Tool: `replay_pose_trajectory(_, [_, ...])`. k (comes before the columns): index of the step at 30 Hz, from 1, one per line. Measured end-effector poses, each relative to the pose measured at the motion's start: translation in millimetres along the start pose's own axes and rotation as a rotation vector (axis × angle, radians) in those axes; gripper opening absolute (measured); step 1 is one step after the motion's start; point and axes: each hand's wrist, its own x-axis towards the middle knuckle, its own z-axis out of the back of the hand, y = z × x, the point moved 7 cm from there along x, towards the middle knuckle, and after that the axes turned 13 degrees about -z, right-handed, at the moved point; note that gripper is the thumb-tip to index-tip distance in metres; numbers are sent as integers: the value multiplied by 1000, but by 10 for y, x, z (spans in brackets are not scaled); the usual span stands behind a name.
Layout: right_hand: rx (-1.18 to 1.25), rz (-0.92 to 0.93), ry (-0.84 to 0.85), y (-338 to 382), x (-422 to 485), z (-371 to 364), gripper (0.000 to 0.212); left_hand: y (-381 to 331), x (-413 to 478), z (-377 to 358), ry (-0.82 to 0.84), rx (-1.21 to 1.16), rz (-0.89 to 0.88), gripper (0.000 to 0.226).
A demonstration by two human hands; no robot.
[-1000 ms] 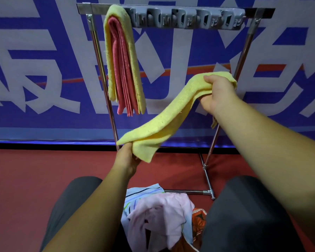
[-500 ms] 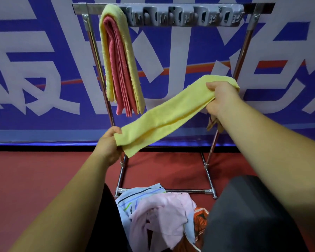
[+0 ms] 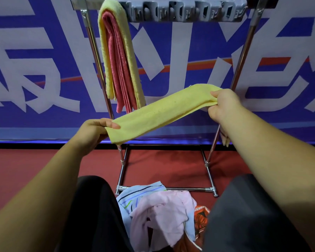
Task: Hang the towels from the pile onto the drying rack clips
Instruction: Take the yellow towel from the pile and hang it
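Left grip (image 3: 94, 130) clamped on low end of yellow towel (image 3: 162, 113), right grip (image 3: 224, 106) clamped on high end, stretching folded strip taut mid-frame, likely to feed it into free clips (image 3: 185, 12) top centre. Hung towels (image 3: 120, 57) upper left; pile (image 3: 158, 211) bottom centre.

blue banner (image 3: 189, 40) behind the rack, large white characters cut off by the frame, none readable

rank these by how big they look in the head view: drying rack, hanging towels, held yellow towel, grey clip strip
1. drying rack
2. hanging towels and held yellow towel: about alike, and the held one is nearer the camera, so not ranked
3. grey clip strip
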Motion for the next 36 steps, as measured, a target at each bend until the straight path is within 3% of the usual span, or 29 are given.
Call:
replay_pose_trajectory(3, [28,4,52,-35,-64,-124,52,44,23,-61,-77,-75,56,31])
replay_pose_trajectory(5, [33,10,95,-47,-276,-247,49,121,38,-98,-142,-49,100,21])
replay_pose_trajectory(10, [26,-7,234,-158,-706,-614,35,212,103,-406,4,381,74,9])
replay_pose_trajectory(15, [-22,-48,312,-325,-990,-897,31,69,134,-960,170,634,24,34])
replay_pose_trajectory(16, [-34,-56,315,-359,-1012,-921,28,-5,109,-1101,217,654,22,48])
replay_pose_trajectory(17, [-43,-67,313,-400,-1029,-936,26,-83,99,-1262,255,623,10,59])
replay_pose_trajectory(19, [-61,-77,298,-473,-1017,-946,33,-357,81,-1592,280,458,-98,48])
replay_pose_trajectory(21, [-62,-79,281,-530,-995,-938,45,-592,109,-1865,217,375,-198,32])
replay_pose_trajectory(22, [-56,-77,267,-544,-1002,-926,50,-666,142,-1941,147,386,-225,34])
replay_pose_trajectory(24, [-58,-71,232,-568,-1013,-891,61,-715,178,-2023,7,459,-192,44])
replay_pose_trajectory(26, [-59,-73,188,-549,-1020,-850,69,-702,170,-2024,-101,532,-113,34])
replay_pose_trajectory(30, [-130,-107,91,-380,-970,-812,63,-718,213,-2010,-156,607,-69,14])
replay_pose_trajectory(32, [-250,-85,51,-294,-929,-749,59,-760,258,-1938,-178,611,-65,15])
replay_pose_trajectory(36, [-321,6,128,-239,-782,-639,61,-978,303,-1692,-295,657,-84,26])
